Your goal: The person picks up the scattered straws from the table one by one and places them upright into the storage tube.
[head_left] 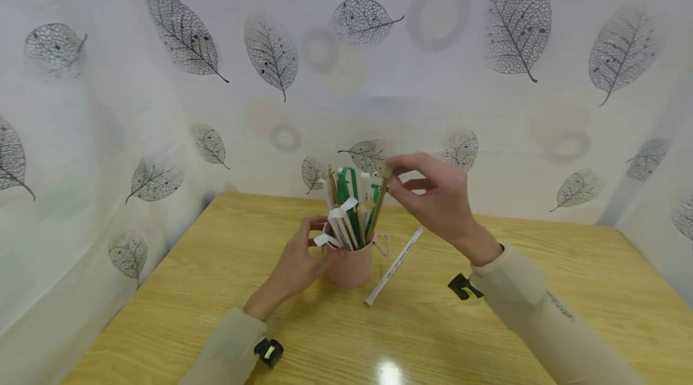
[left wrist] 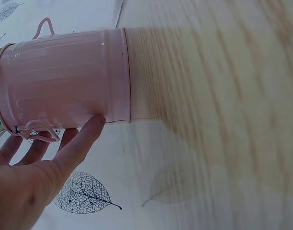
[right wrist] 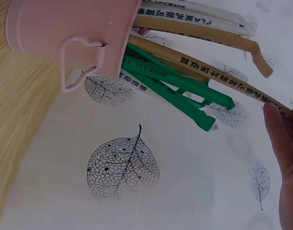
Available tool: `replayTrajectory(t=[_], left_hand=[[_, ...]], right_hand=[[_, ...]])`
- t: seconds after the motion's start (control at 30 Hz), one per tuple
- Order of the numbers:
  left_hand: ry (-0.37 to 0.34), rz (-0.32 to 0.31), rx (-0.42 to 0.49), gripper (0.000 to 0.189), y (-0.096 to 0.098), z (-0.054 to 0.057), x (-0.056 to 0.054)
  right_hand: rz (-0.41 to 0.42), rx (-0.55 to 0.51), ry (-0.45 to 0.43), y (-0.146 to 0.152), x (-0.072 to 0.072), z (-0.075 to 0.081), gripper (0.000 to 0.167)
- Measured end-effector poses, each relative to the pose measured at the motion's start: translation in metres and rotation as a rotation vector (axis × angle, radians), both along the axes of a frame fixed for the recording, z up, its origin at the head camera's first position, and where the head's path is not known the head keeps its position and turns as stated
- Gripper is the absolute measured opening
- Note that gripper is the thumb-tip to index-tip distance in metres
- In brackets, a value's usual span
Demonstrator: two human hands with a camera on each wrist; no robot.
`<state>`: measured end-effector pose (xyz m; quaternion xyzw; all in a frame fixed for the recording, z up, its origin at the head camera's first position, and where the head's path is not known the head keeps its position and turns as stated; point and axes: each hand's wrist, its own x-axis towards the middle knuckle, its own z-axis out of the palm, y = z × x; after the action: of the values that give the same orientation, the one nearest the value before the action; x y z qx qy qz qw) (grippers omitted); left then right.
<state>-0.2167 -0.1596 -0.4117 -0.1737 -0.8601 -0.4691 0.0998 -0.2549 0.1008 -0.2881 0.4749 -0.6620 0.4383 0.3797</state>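
A small pink bucket (head_left: 351,269) with wire side handles stands upright on the table. My left hand (head_left: 296,261) grips it from the left, thumb near the front rim; in the left wrist view fingertips (left wrist: 95,120) touch its side. Paper-wrapped drinking straws fill it: white ones (head_left: 340,227), green ones (right wrist: 185,106) and brown ones. Between thumb and forefinger, my right hand (head_left: 437,195) pinches the upper end of a brown wrapped straw (right wrist: 199,66), whose lower end is inside the bucket. That straw leans right. The straws' lower ends are hidden by the bucket wall.
One white wrapped straw (head_left: 394,266) lies slanted on the wooden table (head_left: 476,337), right of the bucket. Leaf-patterned cloth (head_left: 379,72) hangs behind the table and along its sides. Black straps with small devices hang at both sleeves.
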Motion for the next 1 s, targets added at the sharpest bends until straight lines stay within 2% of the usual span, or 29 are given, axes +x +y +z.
replayTrajectory(t=[0.2, 0.43, 0.77, 1.0], left_hand=[[-0.047, 0.004, 0.013, 0.068, 0.0, 0.0, 0.0], [-0.068, 0.01, 0.026, 0.068, 0.0, 0.0, -0.001], [-0.031, 0.012, 0.022, 0.068, 0.0, 0.0, 0.0], [-0.07, 0.005, 0.033, 0.069, 0.001, 0.001, 0.0]], right_hand=[[0.009, 0.113, 0.012, -0.006, -0.001, -0.018, 0.029], [0.017, 0.203, -0.045, -0.005, 0.001, -0.036, 0.03], [0.004, 0.263, -0.06, -0.002, 0.0, -0.052, 0.028], [0.009, 0.262, -0.089, 0.002, -0.001, -0.055, 0.035]])
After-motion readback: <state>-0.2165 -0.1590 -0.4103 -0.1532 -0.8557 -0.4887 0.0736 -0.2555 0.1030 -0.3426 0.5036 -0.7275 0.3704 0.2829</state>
